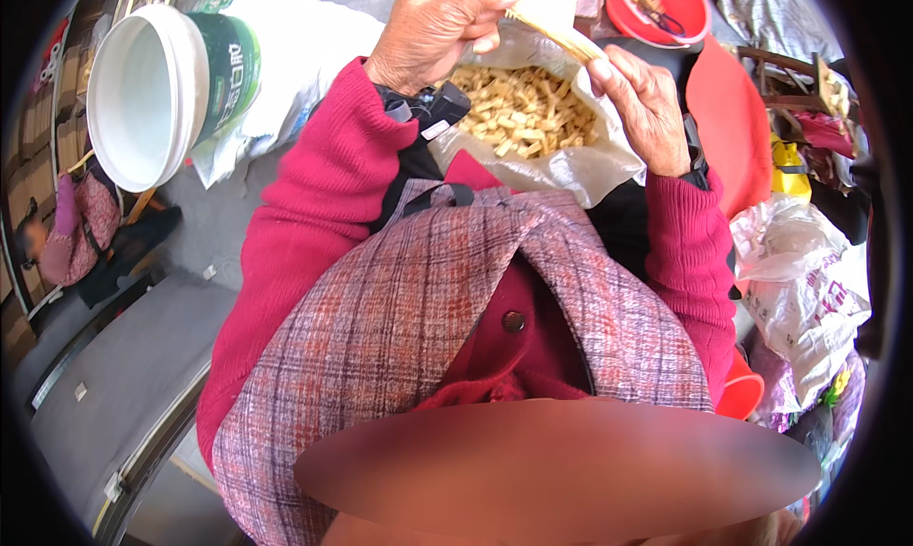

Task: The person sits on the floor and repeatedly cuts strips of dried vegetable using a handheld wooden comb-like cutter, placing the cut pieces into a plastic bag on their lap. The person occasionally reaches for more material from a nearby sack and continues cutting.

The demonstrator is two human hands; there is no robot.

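Observation:
Near the top of the head view, a narrow pale-yellow strip (560, 36) stretches between my two hands; its material cannot be told. My left hand (449, 29) grips the strip's upper end between thumb and fingers, partly cut off by the picture's edge. Thumb and forefinger of my right hand (645, 107) pinch the other end. Beneath them, a translucent white plastic sack (578, 178) lies open, holding many small pale-yellow pieces (524, 114). Behind the strip is a wider cream-coloured surface (549, 0), which I cannot identify.
A white and green plastic bucket (146, 96) lies tipped at left, against a white sack (307, 46). A red basin (660, 11) at upper right holds small pieces and a dark-handled tool (663, 21). White plastic bags (806, 275) lie at right. Another person (82, 221) is at far left.

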